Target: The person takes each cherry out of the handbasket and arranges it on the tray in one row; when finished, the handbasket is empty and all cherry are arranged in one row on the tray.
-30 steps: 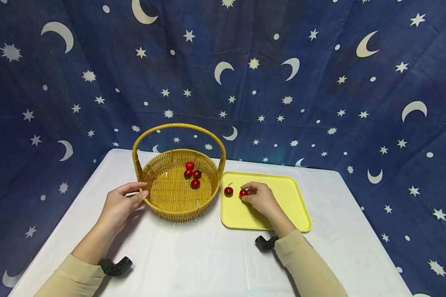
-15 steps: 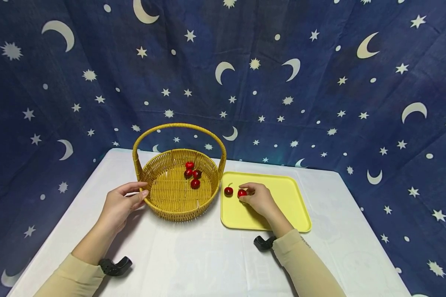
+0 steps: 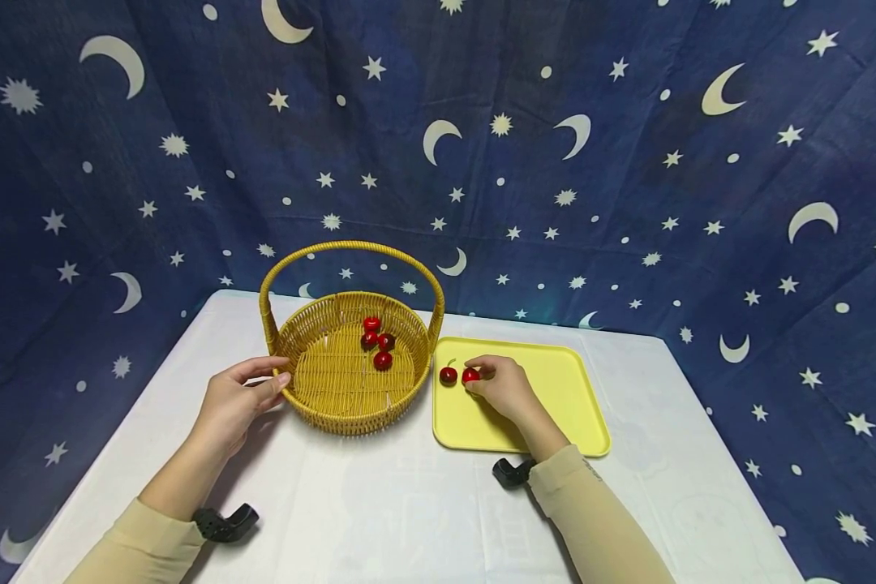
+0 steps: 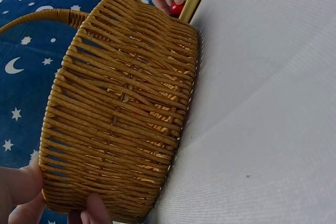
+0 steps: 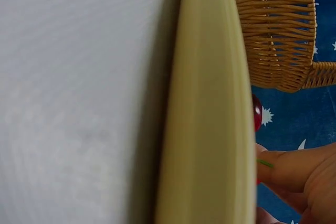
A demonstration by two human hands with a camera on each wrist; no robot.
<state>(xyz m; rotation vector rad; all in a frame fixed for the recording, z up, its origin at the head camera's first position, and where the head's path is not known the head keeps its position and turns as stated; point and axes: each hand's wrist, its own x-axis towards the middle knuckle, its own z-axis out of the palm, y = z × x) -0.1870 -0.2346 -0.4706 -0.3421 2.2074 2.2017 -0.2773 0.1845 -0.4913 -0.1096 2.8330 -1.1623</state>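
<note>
Cherry pinched at the yellow tray

Head view: the right hand (image 3: 507, 391) pinches a red cherry (image 3: 470, 376) at the left part of the yellow tray (image 3: 558, 410), near a second cherry (image 3: 448, 376). A light pinch that avoids nudging the neighbour should work best. The left hand (image 3: 229, 401) grips the rim of the wicker basket (image 3: 346, 423); four cherries (image 3: 383, 360) lie inside. More room lies on the tray's right and the front worktop (image 3: 380, 511).

Left wrist view: basket and tray stand close, leaving little slack between their edges.

Right wrist view: the tray's edge hides the fingertips; a green stem (image 5: 266, 163) could snag.
</note>
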